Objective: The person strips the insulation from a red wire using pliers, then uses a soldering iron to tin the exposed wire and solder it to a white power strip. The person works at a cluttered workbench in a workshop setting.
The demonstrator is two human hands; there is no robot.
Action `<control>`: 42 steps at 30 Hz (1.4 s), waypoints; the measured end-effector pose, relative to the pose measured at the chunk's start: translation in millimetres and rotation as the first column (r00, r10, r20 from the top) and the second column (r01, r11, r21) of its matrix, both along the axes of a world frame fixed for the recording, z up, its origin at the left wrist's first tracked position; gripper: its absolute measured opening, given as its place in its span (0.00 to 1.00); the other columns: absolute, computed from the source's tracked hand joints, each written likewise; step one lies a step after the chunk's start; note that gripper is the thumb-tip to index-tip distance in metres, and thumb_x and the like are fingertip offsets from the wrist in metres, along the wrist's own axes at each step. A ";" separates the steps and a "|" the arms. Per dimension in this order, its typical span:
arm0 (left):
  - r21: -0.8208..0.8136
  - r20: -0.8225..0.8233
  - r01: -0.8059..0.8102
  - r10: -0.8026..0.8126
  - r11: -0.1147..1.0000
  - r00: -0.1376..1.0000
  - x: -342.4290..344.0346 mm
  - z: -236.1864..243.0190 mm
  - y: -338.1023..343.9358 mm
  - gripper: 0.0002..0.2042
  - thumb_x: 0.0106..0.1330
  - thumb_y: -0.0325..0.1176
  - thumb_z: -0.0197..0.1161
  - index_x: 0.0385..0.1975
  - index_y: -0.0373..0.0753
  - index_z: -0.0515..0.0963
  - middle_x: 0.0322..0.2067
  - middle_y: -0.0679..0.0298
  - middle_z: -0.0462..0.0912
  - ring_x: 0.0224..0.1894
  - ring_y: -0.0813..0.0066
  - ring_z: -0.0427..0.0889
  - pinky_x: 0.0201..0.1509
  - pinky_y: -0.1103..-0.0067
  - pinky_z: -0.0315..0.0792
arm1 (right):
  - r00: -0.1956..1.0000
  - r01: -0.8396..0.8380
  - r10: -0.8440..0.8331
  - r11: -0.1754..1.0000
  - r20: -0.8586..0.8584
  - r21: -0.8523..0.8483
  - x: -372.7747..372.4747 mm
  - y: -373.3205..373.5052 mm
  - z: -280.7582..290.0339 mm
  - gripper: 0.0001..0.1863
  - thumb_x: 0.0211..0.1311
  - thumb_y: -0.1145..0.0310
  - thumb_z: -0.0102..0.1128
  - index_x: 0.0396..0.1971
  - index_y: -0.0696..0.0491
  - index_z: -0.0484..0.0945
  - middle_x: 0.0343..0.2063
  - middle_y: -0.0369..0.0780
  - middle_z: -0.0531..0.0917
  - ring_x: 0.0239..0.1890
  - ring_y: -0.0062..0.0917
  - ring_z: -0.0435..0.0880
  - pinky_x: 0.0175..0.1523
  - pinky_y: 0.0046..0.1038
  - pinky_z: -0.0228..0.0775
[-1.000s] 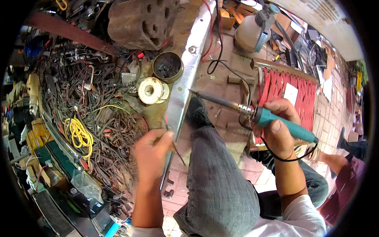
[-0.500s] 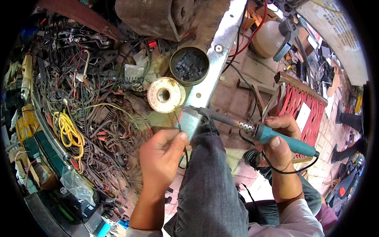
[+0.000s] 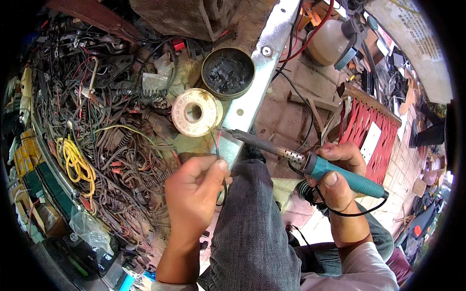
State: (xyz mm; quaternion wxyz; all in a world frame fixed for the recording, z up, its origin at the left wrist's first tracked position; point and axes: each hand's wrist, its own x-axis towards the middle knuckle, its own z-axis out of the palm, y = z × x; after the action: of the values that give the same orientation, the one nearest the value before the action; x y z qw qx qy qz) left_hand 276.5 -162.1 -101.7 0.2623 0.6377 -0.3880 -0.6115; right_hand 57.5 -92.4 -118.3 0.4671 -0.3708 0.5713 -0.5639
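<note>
My right hand (image 3: 342,177) is closed around the teal handle of a soldering iron (image 3: 347,178). The iron's dark tip points left, close to the wire end; whether they touch I cannot tell. Thumb and forefinger of my left hand (image 3: 196,186) pinch a thin black cable (image 3: 217,152), whose red and dark inner wires stick up from the end. Just beyond those wires lies a solder spool (image 3: 182,120), pale and round, on the bench. Touching its upper right side is a round tin (image 3: 206,72) holding dark, lumpy material.
A heap of tangled cables (image 3: 126,155) covers the left side, with a yellow cord bundle (image 3: 76,162) on it. The bench has a shiny metal edge strip (image 3: 259,80). A spray bottle (image 3: 324,46) and a red woven seat (image 3: 376,128) stand at right.
The soldering iron's tip has come left, nearer the wire end. My left hand still pinches the cable. The whole view has shifted slightly, moving the spool and tin left in the picture.
</note>
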 end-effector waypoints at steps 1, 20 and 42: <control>-0.004 -0.003 -0.001 0.001 1.000 1.000 -0.2 -0.8 0.0 0.09 0.63 0.28 0.62 0.35 0.27 0.77 0.25 0.61 0.81 0.27 0.79 0.80 0.31 0.84 0.73 | 1.000 0.005 -0.005 1.000 0.000 -0.001 0.6 -0.2 -0.1 0.25 0.51 0.53 0.67 0.39 0.57 0.70 0.28 0.43 0.76 0.19 0.21 0.74 0.24 0.23 0.69; -0.010 -0.031 -0.029 0.028 1.000 0.999 -2.2 -3.3 1.4 0.08 0.63 0.27 0.62 0.34 0.27 0.77 0.25 0.62 0.81 0.26 0.80 0.80 0.30 0.85 0.72 | 1.000 -0.010 0.010 0.999 0.016 -0.033 2.6 -2.0 0.0 0.24 0.53 0.55 0.66 0.39 0.57 0.70 0.29 0.43 0.76 0.19 0.20 0.74 0.23 0.22 0.69; -0.029 -0.021 -0.027 0.026 0.999 0.999 -2.1 -2.4 1.7 0.08 0.62 0.26 0.62 0.34 0.27 0.77 0.24 0.62 0.81 0.26 0.81 0.79 0.31 0.85 0.73 | 0.999 -0.026 0.028 0.999 0.037 -0.036 1.8 -0.7 1.5 0.22 0.53 0.57 0.67 0.39 0.57 0.71 0.30 0.44 0.77 0.23 0.20 0.75 0.28 0.21 0.68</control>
State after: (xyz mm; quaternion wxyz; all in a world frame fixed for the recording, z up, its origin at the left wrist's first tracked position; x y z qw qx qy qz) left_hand 274.4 -160.4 -104.1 0.2836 0.6325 -0.3857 -0.6089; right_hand 59.4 -93.1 -116.9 0.4787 -0.3760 0.5474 -0.5743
